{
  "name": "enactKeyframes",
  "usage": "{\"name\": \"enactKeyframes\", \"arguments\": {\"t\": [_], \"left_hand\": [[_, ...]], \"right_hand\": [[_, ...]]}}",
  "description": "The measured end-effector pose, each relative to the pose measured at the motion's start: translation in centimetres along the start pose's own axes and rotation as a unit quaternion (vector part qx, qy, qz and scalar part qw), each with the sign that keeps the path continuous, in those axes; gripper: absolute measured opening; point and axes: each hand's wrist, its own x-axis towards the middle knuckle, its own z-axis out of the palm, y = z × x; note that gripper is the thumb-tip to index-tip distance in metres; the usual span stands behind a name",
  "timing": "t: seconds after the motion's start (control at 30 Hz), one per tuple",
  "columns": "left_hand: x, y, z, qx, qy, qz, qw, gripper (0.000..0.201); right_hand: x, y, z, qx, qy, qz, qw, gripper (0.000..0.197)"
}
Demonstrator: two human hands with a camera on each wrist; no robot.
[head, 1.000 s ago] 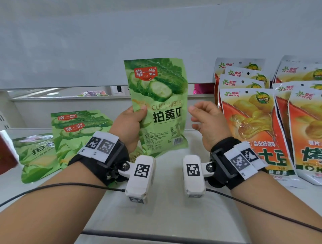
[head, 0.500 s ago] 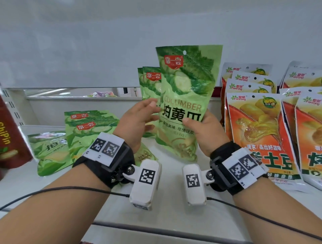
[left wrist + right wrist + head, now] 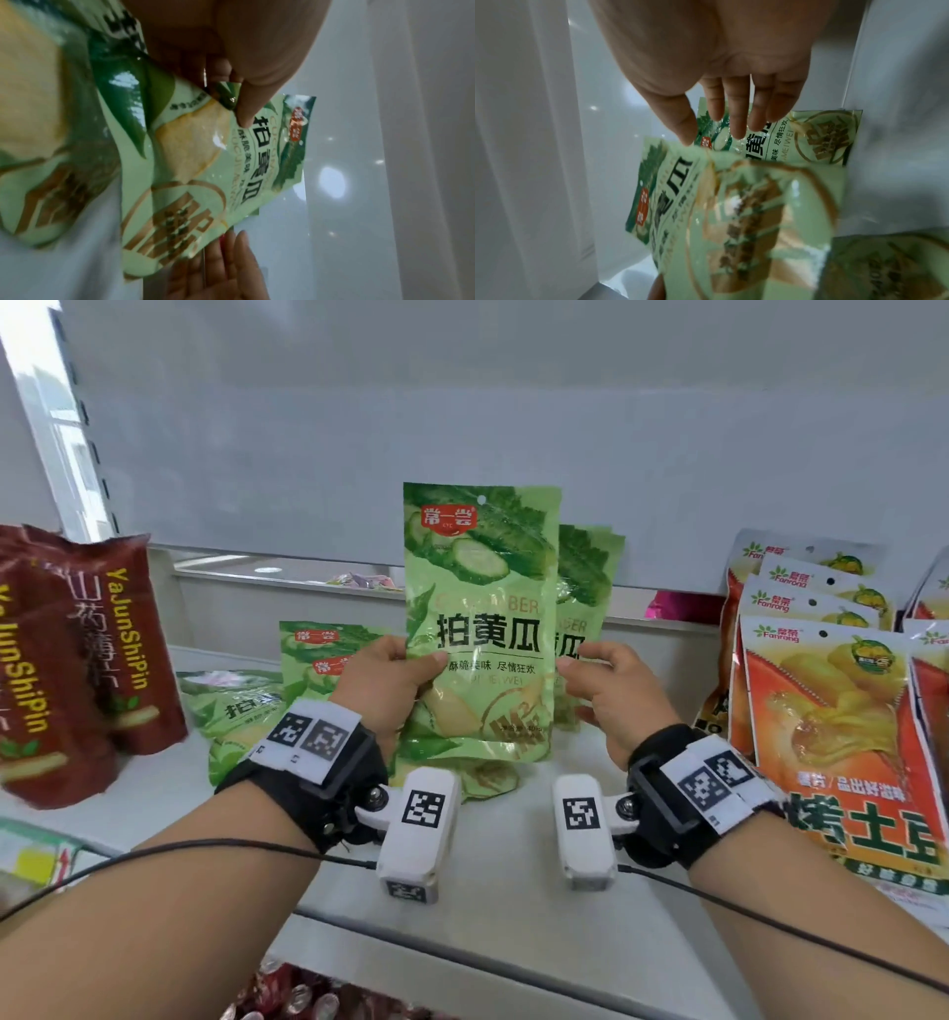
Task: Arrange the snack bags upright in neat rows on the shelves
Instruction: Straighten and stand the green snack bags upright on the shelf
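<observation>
Green bag (image 3: 480,629) stands upright, pinched in my left hand (image 3: 382,683); right hand (image 3: 608,690), fingers straight, beside its right edge, shelf (image 3: 513,855) below.

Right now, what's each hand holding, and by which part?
Left hand pinches the front cucumber bag at its left edge, mid-height. Right hand holds nothing, fingers straight beside the bag's right edge.

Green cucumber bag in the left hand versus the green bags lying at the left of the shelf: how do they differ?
The held cucumber bag is upright, front facing the camera; the flat green bags lie on the shelf, overlapping. The left hand pinches the held bag's edge, while nothing touches the flat ones. The held bag sits in front of a standing green bag, near the open right hand. All share one green cucumber design.
</observation>
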Motion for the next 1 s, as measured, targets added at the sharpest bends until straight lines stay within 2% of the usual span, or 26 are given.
{"name": "enactKeyframes", "arguments": {"t": [0.13,0.3,0.4,0.47,0.6,0.73,0.87,1.0], "left_hand": [[1.4,0.2,-2.7,0.022,0.064,-0.020,0.997,0.026],[3.5,0.2,-5.3,0.043,0.125,-0.055,0.990,0.019],[3.8,0.6,-5.6,0.136,0.139,-0.070,0.978,0.056],[4.0,0.6,-5.8,0.208,0.139,-0.057,0.967,0.062],[3.6,1.2,-5.4,0.233,0.132,-0.007,0.964,0.057],[3.5,1.4,-4.4,0.145,0.098,0.064,0.983,0.032],[4.0,1.1,-2.7,0.095,0.045,0.062,0.993,0.013],[4.2,0.8,-0.8,0.069,-0.005,0.048,0.996,0.010]], "right_hand": [[1.5,0.3,1.2,-0.056,0.029,0.020,0.998,0.020],[3.4,-0.1,2.0,-0.117,0.064,0.032,0.991,0.031],[4.6,-0.1,1.8,-0.155,0.102,0.050,0.981,0.046],[5.2,0.2,1.5,-0.168,0.124,0.065,0.976,0.053],[6.0,0.9,1.2,-0.201,0.156,0.099,0.962,0.057],[6.7,1.5,1.3,-0.209,0.149,0.127,0.958,0.056],[7.2,1.9,1.2,-0.212,0.152,0.123,0.958,0.047],[7.1,2.2,0.7,-0.225,0.147,0.066,0.961,0.022]]}}
